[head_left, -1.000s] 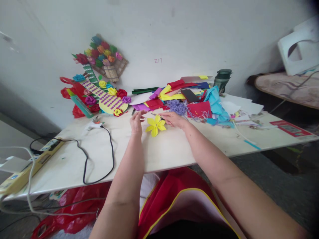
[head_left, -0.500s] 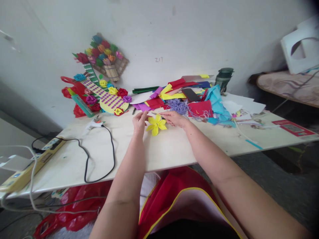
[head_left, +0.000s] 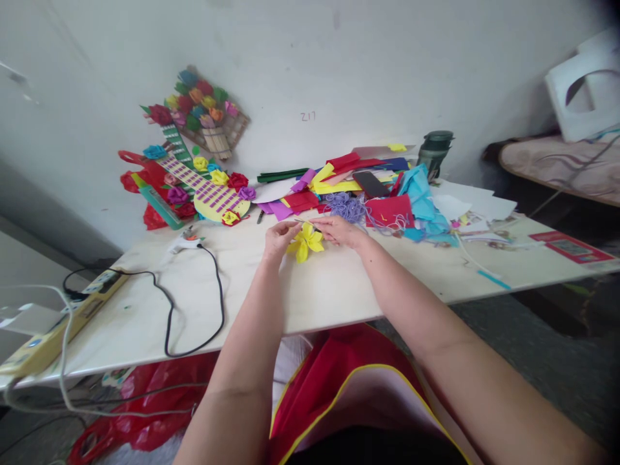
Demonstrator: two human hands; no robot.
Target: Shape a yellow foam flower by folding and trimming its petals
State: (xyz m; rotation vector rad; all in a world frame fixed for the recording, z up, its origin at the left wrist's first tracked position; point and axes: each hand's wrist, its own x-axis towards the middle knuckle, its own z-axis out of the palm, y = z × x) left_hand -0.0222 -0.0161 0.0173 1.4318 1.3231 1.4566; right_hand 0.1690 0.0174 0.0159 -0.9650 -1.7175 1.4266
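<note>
A yellow paper flower (head_left: 306,243) with several pointed petals is between my two hands, low over the table, its face towards me. My left hand (head_left: 279,240) is closed in a pinch at the flower's upper left edge. In my right hand (head_left: 339,230), closed at the flower's upper right, is a thin, pointed tool (head_left: 305,222), which reaches left across the flower's top to the left fingertips. Its kind is too small to make out. The stem side of the flower is hidden.
Behind my hands lie crepe paper strips, purple yarn (head_left: 345,206), a phone (head_left: 371,184) and a dark green bottle (head_left: 434,155). To the left are a glue gun (head_left: 186,240) with a black cord, a glue bottle (head_left: 157,201), a flower-covered paper guitar (head_left: 220,197) and a power strip (head_left: 72,316).
My left hand has moved slightly right, and its fingers have closed from apart into a pinch at the flower's upper edge. The right hand has stayed nearly still.
</note>
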